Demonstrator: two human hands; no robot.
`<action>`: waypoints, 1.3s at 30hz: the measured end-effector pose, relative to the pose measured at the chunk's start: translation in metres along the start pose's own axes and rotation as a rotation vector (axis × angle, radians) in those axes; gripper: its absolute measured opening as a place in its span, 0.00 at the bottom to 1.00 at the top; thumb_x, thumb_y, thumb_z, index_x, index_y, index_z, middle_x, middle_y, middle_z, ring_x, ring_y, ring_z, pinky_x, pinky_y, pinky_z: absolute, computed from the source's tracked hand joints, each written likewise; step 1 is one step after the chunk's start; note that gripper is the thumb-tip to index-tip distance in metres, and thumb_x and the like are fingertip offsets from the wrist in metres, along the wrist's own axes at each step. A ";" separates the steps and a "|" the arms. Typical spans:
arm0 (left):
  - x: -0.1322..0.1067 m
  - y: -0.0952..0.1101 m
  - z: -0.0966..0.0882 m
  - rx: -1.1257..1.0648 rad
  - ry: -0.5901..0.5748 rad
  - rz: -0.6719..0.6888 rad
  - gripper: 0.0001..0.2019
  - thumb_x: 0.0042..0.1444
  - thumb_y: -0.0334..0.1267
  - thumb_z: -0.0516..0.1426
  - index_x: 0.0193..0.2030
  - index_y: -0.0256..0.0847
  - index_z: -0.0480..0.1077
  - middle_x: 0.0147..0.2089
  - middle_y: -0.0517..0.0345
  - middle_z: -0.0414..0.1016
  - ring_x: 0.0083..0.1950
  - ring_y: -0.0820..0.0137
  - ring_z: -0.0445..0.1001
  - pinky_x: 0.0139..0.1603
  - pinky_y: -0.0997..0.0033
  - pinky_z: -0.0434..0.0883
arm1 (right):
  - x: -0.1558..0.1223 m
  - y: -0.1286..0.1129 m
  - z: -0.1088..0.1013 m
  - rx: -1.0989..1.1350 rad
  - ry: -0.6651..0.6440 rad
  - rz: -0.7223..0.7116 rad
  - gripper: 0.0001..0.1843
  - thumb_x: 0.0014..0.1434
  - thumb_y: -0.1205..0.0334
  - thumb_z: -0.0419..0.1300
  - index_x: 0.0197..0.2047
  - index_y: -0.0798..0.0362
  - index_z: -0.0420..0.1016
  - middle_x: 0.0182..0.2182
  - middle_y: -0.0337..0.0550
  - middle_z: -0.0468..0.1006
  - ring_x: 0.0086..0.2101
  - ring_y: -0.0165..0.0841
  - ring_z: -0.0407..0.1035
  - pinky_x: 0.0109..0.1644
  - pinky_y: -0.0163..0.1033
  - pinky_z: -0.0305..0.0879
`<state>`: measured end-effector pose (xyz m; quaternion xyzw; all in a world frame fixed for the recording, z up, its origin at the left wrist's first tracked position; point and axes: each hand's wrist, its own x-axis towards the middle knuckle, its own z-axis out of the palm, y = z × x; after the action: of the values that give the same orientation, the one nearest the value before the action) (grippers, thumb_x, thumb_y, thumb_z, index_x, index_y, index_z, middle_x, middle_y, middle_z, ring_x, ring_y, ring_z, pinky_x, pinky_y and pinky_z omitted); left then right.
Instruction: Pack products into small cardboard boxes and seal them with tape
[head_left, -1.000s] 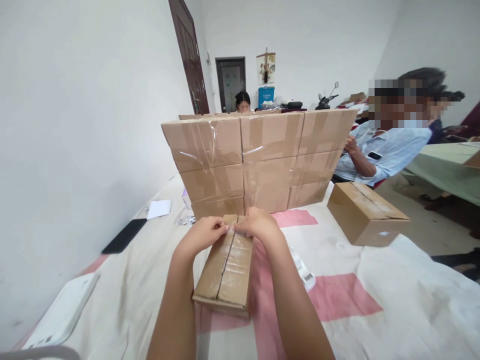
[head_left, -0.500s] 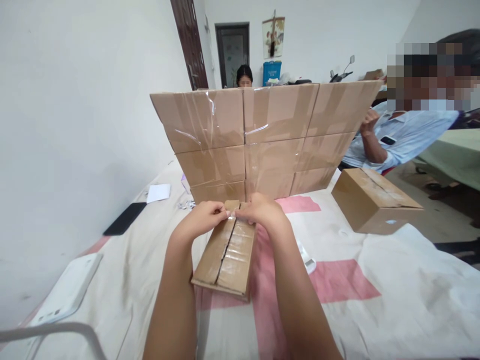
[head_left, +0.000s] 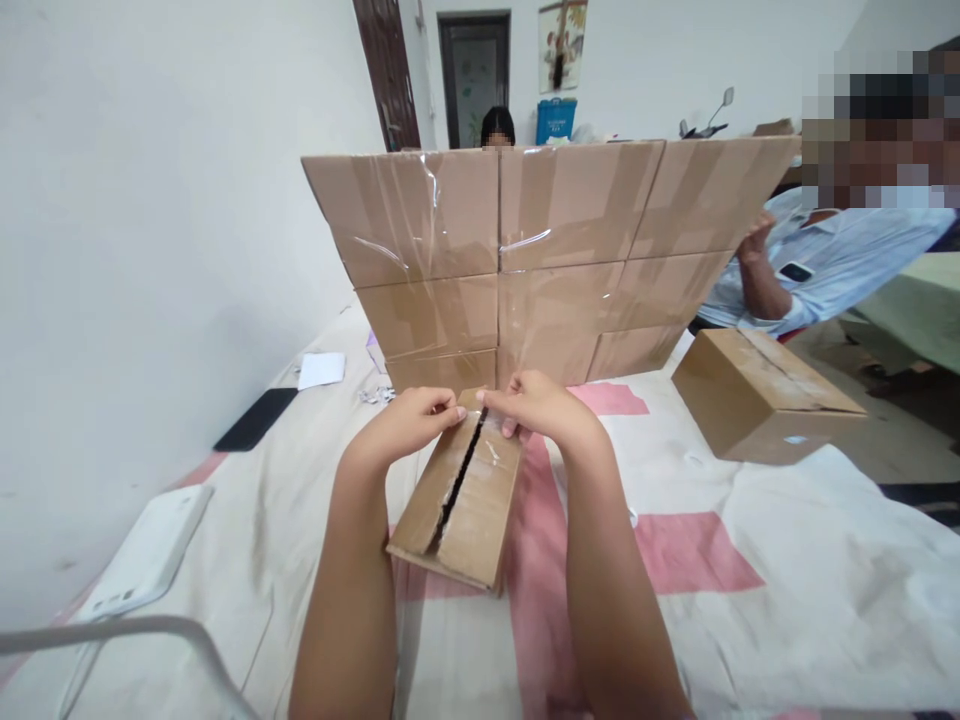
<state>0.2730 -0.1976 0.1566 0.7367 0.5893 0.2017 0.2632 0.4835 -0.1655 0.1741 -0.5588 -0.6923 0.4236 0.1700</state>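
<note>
A small brown cardboard box [head_left: 461,500] lies on a white and pink cloth [head_left: 750,560] in front of me. Its top seam gapes open as a dark slit, with clear tape along it. My left hand [head_left: 409,422] grips the far end of the left flap. My right hand [head_left: 536,405] pinches the far end of the right flap, the fingers on the tape. The two hands are a little apart across the seam.
A wall of taped cardboard boxes [head_left: 525,260] stands just behind the small box. Another box [head_left: 765,400] lies at the right. A black phone [head_left: 255,418], white paper [head_left: 321,368] and a white device [head_left: 142,560] lie at the left. A seated person in a blue shirt [head_left: 832,265] is at the right, another person [head_left: 496,125] behind the boxes.
My hands have drawn apart and the box's top seam has opened into a wider dark gap. The view has tilted down a little.
</note>
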 end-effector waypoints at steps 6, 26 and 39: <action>-0.002 0.001 -0.002 -0.002 0.037 0.014 0.16 0.60 0.51 0.53 0.27 0.42 0.64 0.29 0.60 0.69 0.33 0.68 0.66 0.34 0.69 0.60 | -0.011 0.001 -0.006 -0.002 -0.032 -0.194 0.12 0.59 0.55 0.65 0.36 0.51 0.68 0.28 0.35 0.77 0.28 0.28 0.69 0.31 0.32 0.59; -0.014 0.012 -0.007 -0.227 0.003 0.023 0.11 0.57 0.44 0.56 0.28 0.41 0.67 0.31 0.58 0.80 0.39 0.65 0.80 0.42 0.69 0.70 | -0.018 -0.010 -0.005 -0.145 -0.099 -0.122 0.16 0.60 0.60 0.61 0.22 0.55 0.73 0.23 0.38 0.76 0.23 0.24 0.61 0.27 0.33 0.54; -0.038 0.043 -0.012 -0.069 0.115 0.110 0.12 0.63 0.43 0.52 0.29 0.42 0.65 0.28 0.61 0.78 0.32 0.69 0.74 0.35 0.71 0.64 | -0.058 0.002 -0.015 0.014 0.251 -0.235 0.11 0.60 0.54 0.64 0.43 0.49 0.83 0.44 0.45 0.83 0.30 0.32 0.73 0.31 0.36 0.68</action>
<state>0.2896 -0.2403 0.1932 0.7457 0.5548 0.2779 0.2428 0.5137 -0.2127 0.1946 -0.5215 -0.7232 0.3324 0.3075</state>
